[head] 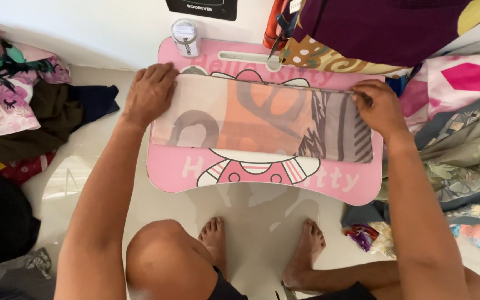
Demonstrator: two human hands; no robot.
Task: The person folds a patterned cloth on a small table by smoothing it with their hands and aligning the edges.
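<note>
Two hands, left (150,94) and right (380,107), spread flat on folded cloth (262,119) ends; pink lap table (334,180) rim bare below.

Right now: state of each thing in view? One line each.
Left hand: flat on cloth's left end.
Right hand: pressing cloth's right end.
Patterned cloth: folded, spread flat on lap table.
Pink lap table: standing on floor.
Small canister: upright, capped.
Clothes piles: loose, both sides.
</note>
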